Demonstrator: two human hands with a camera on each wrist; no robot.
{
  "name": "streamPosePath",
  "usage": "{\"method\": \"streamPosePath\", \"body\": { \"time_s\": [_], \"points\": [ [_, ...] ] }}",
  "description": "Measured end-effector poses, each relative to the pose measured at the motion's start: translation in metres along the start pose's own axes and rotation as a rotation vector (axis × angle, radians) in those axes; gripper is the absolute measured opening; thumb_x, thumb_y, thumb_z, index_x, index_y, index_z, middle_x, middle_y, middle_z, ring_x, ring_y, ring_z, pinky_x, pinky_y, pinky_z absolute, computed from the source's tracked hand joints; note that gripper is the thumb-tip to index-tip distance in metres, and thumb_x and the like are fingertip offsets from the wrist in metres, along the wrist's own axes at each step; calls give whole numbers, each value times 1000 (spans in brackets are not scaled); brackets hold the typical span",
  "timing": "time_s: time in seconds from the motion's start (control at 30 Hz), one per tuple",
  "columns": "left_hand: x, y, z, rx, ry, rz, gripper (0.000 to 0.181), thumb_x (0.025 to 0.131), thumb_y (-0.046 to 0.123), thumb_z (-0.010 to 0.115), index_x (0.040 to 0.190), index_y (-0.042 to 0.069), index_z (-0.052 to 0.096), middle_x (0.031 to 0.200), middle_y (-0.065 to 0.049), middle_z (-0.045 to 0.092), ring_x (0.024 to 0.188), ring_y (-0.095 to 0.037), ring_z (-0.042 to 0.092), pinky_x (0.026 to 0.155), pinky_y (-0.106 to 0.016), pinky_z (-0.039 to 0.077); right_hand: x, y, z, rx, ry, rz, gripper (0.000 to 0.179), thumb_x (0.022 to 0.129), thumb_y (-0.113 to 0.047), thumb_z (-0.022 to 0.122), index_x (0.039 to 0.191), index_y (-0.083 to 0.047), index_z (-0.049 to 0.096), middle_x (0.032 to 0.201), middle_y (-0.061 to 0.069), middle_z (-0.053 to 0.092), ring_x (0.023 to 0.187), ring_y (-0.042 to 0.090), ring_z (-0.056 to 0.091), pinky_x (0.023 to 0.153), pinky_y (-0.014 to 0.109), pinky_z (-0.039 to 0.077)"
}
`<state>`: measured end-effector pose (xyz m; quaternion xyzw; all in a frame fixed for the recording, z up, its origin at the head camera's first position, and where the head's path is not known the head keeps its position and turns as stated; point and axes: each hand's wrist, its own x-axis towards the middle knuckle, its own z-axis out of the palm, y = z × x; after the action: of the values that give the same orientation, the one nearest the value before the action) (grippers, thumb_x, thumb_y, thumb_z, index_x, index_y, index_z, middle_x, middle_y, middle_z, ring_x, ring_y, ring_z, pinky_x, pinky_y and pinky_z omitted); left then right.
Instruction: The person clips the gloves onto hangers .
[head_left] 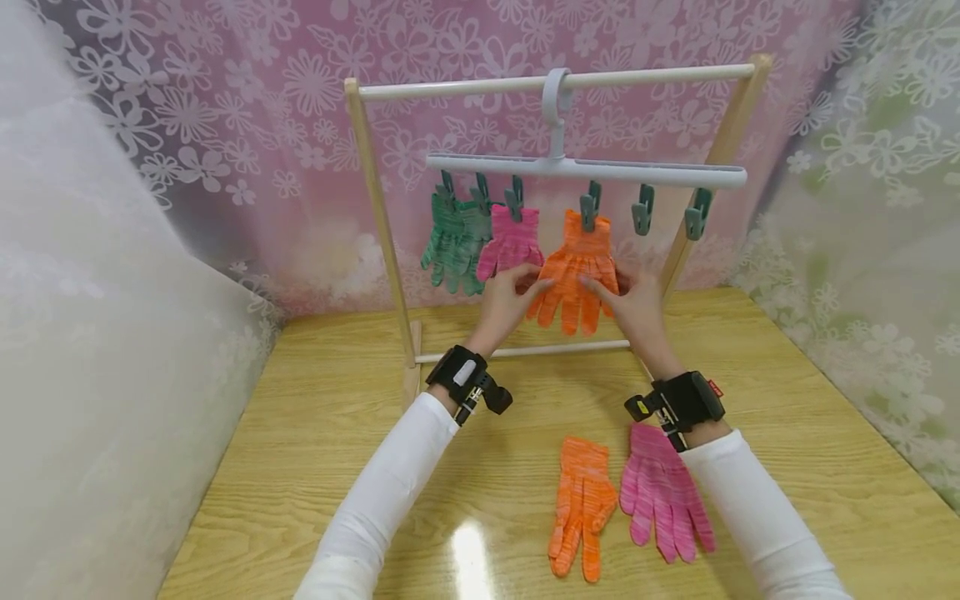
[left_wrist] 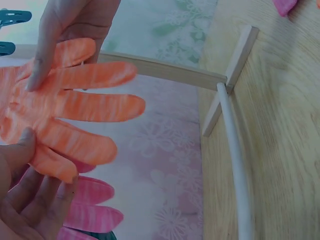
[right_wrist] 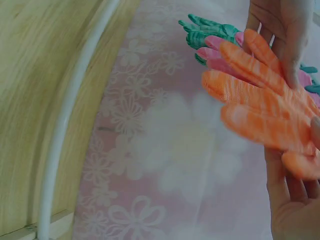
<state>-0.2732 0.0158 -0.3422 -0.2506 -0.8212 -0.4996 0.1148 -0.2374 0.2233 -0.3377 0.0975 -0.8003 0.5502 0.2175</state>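
An orange knit glove (head_left: 576,250) hangs by its cuff from a green clip (head_left: 589,207) on the white hanger (head_left: 630,172). My left hand (head_left: 510,302) pinches its left side between thumb and fingers. On the other side my right hand (head_left: 636,307) pinches the glove too, thumb in front and fingers behind. In the left wrist view the orange glove's fingers (left_wrist: 102,107) are spread out flat. A pink glove (head_left: 514,237) hangs just left of it, partly behind my left hand. Farther left hang green gloves (head_left: 453,246).
A wooden rack (head_left: 372,200) carries the hanger on its top bar (head_left: 465,87). Two more clips (head_left: 642,210) at the right hold nothing. On the wooden table (head_left: 315,467) lie another orange glove (head_left: 582,500) and a pink glove (head_left: 663,500). Floral curtains surround the table.
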Motion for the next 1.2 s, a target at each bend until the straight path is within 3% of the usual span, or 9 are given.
{"method": "streamPosePath", "body": {
  "time_s": [0.17, 0.3, 0.47, 0.6, 0.67, 0.77, 0.83, 1.0, 1.2],
  "points": [
    [-5, -9, -1, -24, 11, 16, 29, 96, 26, 72, 118, 7, 73, 104, -9, 76, 97, -19, 72, 87, -23, 56, -4, 7, -3, 23, 6, -1, 37, 92, -14, 77, 124, 3, 70, 87, -5, 76, 70, 1, 68, 57, 18, 50],
    [-8, -10, -3, -12, 12, 36, 27, 95, 26, 73, 115, 9, 75, 102, -8, 77, 93, -18, 72, 85, -23, 56, -7, 7, -5, 16, -20, 6, 41, 94, -19, 75, 129, 1, 68, 91, -10, 74, 76, -2, 68, 63, 15, 54],
    [-10, -8, -10, -9, 32, 32, 26, 93, 25, 75, 115, 10, 74, 105, -6, 76, 95, -17, 71, 85, -21, 55, -14, 10, -9, 28, -72, 31, 46, 96, -16, 73, 136, 2, 62, 96, -7, 74, 80, -1, 68, 69, 16, 57],
    [-8, -2, -17, -21, 112, 56, 22, 96, 24, 72, 113, 10, 74, 103, -5, 75, 90, -16, 70, 79, -23, 55, -24, 0, -13, -21, -90, 27, 33, 95, -7, 72, 122, 11, 67, 91, 18, 74, 70, 2, 65, 62, 15, 53],
    [-6, 5, -21, -39, 152, 78, 22, 98, 25, 70, 114, 10, 74, 102, -6, 75, 87, -15, 69, 76, -24, 55, -27, 3, -15, -81, -89, 35, 27, 95, -10, 73, 112, 11, 69, 87, 26, 70, 62, 3, 58, 56, 17, 47],
    [-2, 18, -26, -85, 189, 122, 22, 101, 27, 66, 114, 11, 72, 101, -6, 74, 86, -15, 68, 75, -25, 55, -30, 13, -17, -145, -100, 63, 30, 95, -18, 75, 108, 8, 70, 87, 27, 70, 61, -1, 56, 56, 17, 46],
    [2, 29, -28, -117, 193, 163, 22, 102, 27, 65, 115, 11, 72, 104, -6, 75, 89, -16, 70, 79, -23, 55, -31, 28, -19, -133, -121, 91, 35, 94, -24, 75, 112, 6, 70, 92, 25, 73, 65, -1, 62, 60, 17, 52],
    [14, 64, -27, -144, 163, 268, 22, 102, 21, 65, 117, 6, 71, 103, -9, 75, 89, -20, 72, 82, -19, 56, -41, 34, -20, -59, -188, 118, 43, 96, -21, 73, 125, 10, 65, 106, 31, 71, 78, 2, 72, 72, 23, 61],
    [28, 98, -18, -86, 148, 370, 22, 100, 17, 67, 119, 8, 73, 107, -7, 75, 93, -15, 71, 84, -16, 54, -50, 43, -17, -27, -237, 103, 38, 100, -16, 68, 127, 11, 63, 113, 31, 69, 83, 9, 75, 75, 29, 62]
  ]
}}
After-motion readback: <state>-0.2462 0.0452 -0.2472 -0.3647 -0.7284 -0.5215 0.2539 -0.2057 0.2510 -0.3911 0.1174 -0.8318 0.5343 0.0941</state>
